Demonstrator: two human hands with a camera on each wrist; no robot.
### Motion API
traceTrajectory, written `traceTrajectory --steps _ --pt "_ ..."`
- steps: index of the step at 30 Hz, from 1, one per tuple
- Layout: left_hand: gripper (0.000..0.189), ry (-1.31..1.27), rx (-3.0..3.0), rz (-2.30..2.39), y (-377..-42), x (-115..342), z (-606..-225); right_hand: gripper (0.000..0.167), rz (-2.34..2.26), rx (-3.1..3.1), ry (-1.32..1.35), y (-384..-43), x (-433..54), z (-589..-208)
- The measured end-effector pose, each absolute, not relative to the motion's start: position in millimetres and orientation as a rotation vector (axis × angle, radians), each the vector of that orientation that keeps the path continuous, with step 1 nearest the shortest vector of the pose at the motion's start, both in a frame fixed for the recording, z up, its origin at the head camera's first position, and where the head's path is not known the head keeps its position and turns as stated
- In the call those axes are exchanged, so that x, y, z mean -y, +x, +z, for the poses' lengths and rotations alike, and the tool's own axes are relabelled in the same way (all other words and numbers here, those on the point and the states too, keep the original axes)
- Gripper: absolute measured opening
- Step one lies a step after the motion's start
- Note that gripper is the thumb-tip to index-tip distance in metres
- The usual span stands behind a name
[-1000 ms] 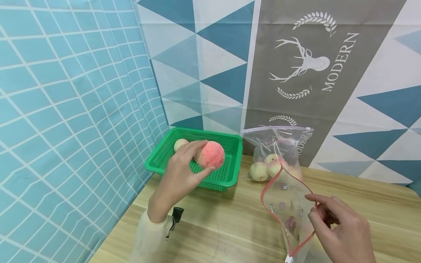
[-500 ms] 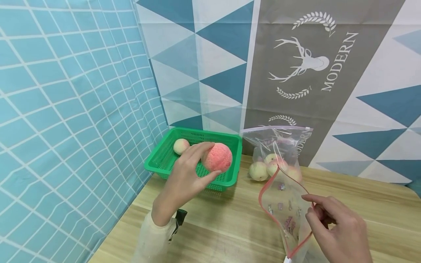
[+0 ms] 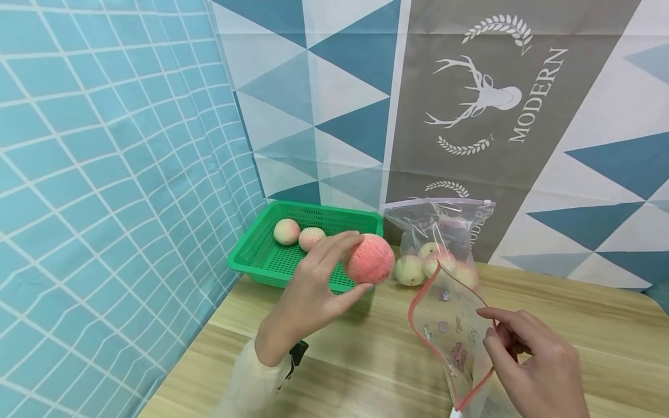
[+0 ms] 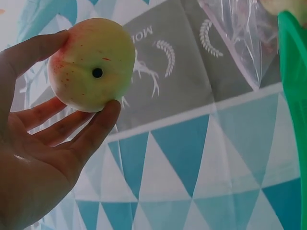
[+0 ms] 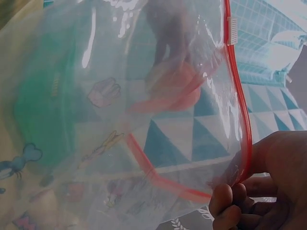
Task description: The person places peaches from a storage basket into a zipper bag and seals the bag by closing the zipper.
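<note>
My left hand (image 3: pixel 313 290) grips a pink peach (image 3: pixel 371 259) between thumb and fingers, in the air just off the right front of the green basket (image 3: pixel 245 262). In the left wrist view the peach (image 4: pixel 91 64) shows a pale yellow underside with a small dark hole. My right hand (image 3: pixel 538 360) pinches the red-edged rim of a clear zip bag (image 3: pixel 449 331), whose mouth gapes toward the left hand. Through that bag's film (image 5: pixel 105 115) the right wrist view shows the peach, blurred. Two pale peaches, one (image 3: pixel 287 231) at the left, lie in the basket.
Behind the held bag, a second zip bag (image 3: pixel 439 226) with a lilac top edge stands against the patterned backdrop (image 3: pixel 350 104), several peaches in it. Blue grid-patterned sheeting (image 3: pixel 104 174) borders the wooden table (image 3: pixel 360 360) on the left.
The left hand has carried the pink peach to the right, from over the basket to beyond its right side, uncovering a second peach inside. The right hand keeps its pinch on the bag.
</note>
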State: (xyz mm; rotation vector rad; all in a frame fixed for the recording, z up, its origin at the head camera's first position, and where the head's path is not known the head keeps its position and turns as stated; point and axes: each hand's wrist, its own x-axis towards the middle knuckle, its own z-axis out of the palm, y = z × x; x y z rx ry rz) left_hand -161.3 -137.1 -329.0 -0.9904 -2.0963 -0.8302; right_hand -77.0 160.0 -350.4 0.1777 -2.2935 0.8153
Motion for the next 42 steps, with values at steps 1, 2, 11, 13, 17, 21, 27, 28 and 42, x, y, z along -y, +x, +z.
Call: traceTrajectory --steps 1,2,11,13,17,21,27,28,42 --pt "0.067 -1.007 2.090 -0.822 -161 135 -330 0.032 0.815 2.296 0.175 -77 -160 -350" --pt "0.067 -1.018 2.089 -0.818 -160 133 -330 0.033 0.815 2.296 0.174 -77 -160 -350" --pt "0.066 -1.136 2.065 -0.777 -149 110 -336 0.035 0.827 2.311 0.207 -76 -159 -351" --pt "0.066 -1.168 2.058 -0.753 -146 104 -338 0.035 0.831 2.314 0.226 -75 -158 -351" --pt "0.066 -1.233 2.043 -0.700 -143 93 -343 0.035 0.844 2.307 0.267 -74 -156 -352" --pt "0.064 -1.306 2.066 -0.622 -142 83 -349 0.036 0.854 2.300 0.284 -74 -155 -353" --pt "0.059 -1.358 2.177 -0.476 -139 75 -357 0.039 0.894 2.266 0.244 -73 -159 -348" --pt "0.058 -1.367 2.197 -0.471 -139 74 -358 0.040 0.906 2.253 0.228 -73 -160 -347" --pt "0.060 -1.358 2.434 -0.070 -140 65 -370 0.040 0.950 2.230 0.103 -73 -164 -342"
